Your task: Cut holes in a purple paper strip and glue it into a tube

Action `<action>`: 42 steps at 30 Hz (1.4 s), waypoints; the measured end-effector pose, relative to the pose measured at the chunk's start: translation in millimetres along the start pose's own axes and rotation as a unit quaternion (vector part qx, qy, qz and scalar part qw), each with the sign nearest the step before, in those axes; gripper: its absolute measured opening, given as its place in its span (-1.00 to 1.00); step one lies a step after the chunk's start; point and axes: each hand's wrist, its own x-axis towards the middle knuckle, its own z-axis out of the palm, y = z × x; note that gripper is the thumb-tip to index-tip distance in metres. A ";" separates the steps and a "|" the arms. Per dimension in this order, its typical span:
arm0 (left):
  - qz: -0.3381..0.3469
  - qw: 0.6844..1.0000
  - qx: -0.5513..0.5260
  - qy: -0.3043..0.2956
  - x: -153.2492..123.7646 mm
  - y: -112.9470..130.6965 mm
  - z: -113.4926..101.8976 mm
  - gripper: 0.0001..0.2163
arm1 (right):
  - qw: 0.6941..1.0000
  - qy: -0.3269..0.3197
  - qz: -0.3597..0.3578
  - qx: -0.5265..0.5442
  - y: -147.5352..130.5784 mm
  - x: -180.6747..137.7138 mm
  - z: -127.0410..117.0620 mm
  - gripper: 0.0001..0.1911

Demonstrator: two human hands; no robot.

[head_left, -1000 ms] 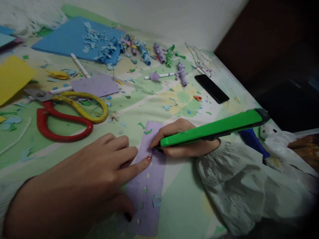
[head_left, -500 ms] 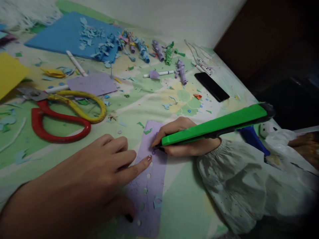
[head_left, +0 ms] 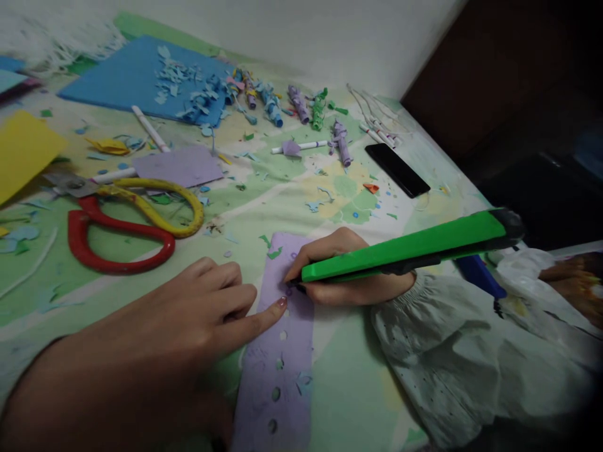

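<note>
My left hand (head_left: 207, 314) lies on a purple paper strip (head_left: 282, 370), its index finger stretched out and pressing the strip close to the cutter tip, the other fingers curled. My right hand (head_left: 348, 270) grips a long green utility knife (head_left: 405, 248) low near its tip, and the tip touches the strip's upper part. The strip has several small round holes along its length. My right sleeve (head_left: 452, 351) is pale grey-green.
Red-and-yellow scissors (head_left: 127, 220) lie to the left. A black phone (head_left: 397, 169) rests at the far right. A blue foam sheet (head_left: 136, 78), a yellow sheet (head_left: 23, 150), a purple piece (head_left: 181, 166), rolled paper bits, white sticks and scraps litter the patterned mat.
The view shifted slightly. My left thumb has lifted off the lower part of the strip, so more of the strip and its holes show. The knife stays at the same spot.
</note>
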 end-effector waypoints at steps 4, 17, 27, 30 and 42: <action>0.027 0.999 0.038 0.008 4.7 12.2 11.0 -0.49 | 1.000 -0.012 -0.014 -0.013 0.4 -1.8 -2.1 -0.77; -0.032 0.995 0.073 0.066 -2.5 15.9 22.2 -0.42 | 0.999 -0.032 -0.013 -0.005 3.7 -5.0 -6.0 -0.75; -0.023 0.997 0.068 0.033 -4.7 16.5 19.0 -0.43 | 0.998 -0.026 -0.009 -0.050 2.9 -3.8 -4.2 -0.76; -0.028 0.997 0.063 0.030 -3.8 18.2 18.5 -0.43 | 0.999 -0.029 -0.014 -0.043 3.7 -4.5 -4.3 -0.75; -0.044 0.996 0.073 0.028 -3.3 20.5 18.8 -0.41 | 0.998 -0.019 -0.049 -0.031 8.4 -4.7 -4.1 -0.77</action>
